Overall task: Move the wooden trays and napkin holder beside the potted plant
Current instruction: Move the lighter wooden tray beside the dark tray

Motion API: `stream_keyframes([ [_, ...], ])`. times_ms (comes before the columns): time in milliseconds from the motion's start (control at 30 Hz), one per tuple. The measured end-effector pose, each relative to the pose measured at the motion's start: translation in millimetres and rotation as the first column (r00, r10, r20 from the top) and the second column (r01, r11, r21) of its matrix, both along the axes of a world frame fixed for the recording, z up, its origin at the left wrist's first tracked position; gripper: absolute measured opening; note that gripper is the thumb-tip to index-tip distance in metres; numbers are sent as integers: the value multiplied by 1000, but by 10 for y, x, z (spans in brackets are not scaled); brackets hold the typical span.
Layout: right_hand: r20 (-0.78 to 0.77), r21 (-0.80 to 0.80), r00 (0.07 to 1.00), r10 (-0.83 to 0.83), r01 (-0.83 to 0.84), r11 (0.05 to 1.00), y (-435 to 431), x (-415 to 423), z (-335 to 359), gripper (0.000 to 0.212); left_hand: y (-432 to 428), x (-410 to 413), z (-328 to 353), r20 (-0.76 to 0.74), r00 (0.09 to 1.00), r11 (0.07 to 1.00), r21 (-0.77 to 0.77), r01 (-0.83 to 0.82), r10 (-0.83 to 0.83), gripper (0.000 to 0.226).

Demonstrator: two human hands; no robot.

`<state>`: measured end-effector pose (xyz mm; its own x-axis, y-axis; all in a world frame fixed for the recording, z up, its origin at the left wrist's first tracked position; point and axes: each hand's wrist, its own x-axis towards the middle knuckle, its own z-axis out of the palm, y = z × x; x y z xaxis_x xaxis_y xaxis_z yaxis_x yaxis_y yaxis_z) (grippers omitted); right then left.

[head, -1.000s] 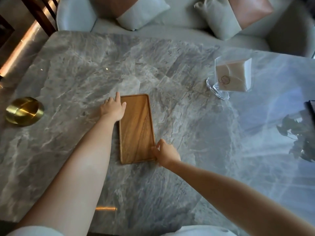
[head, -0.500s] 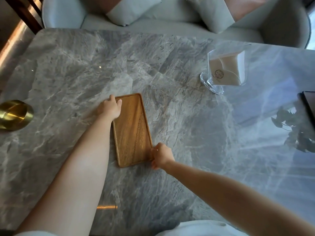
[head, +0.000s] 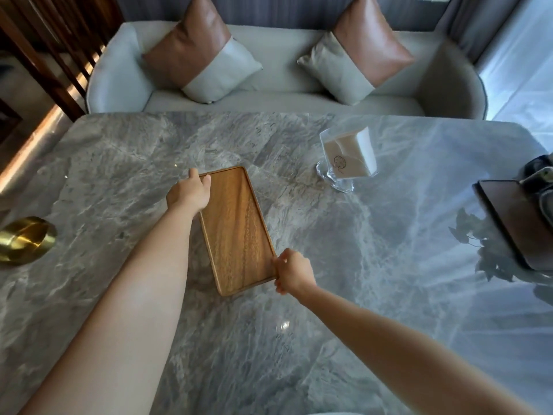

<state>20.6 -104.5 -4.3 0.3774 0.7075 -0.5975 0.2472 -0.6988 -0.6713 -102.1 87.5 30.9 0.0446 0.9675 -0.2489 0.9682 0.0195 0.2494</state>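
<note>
A light wooden tray (head: 238, 229) sits mid-table on the grey marble table (head: 374, 280), its long side slanting away from me. My left hand (head: 189, 193) grips its far left corner. My right hand (head: 293, 272) grips its near right corner. A clear napkin holder (head: 347, 163) with white napkins stands further back to the right. A dark wooden tray (head: 514, 220) lies at the right edge, partly cut off. Only a plant's reflection (head: 484, 250) shows on the table beside it.
A brass bowl (head: 25, 239) rests at the table's left edge. A dark dish (head: 540, 178) stands on the dark tray. Behind the table is a grey sofa (head: 284, 94) with two brown-and-grey cushions.
The view has tilted up and now shows the sofa. Both hands have stayed on the light tray, whose near end has swung slightly to the right.
</note>
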Motion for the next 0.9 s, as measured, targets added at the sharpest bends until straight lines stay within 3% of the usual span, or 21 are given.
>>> stream_keyframes([
  [333,109,185,977,-181,159,970,-324,1258,440,20,-242,1211,654,85,992,989,121,86,-96,50],
  [533,81,278,943,-324,291,916,-703,2067,626,19,-543,2133,902,124,972,971,160,178,-199,50],
  [900,85,257,847,-525,491,833,-1522,3347,425,21,-1156,3785,600,173,917,933,63,355,-361,51],
])
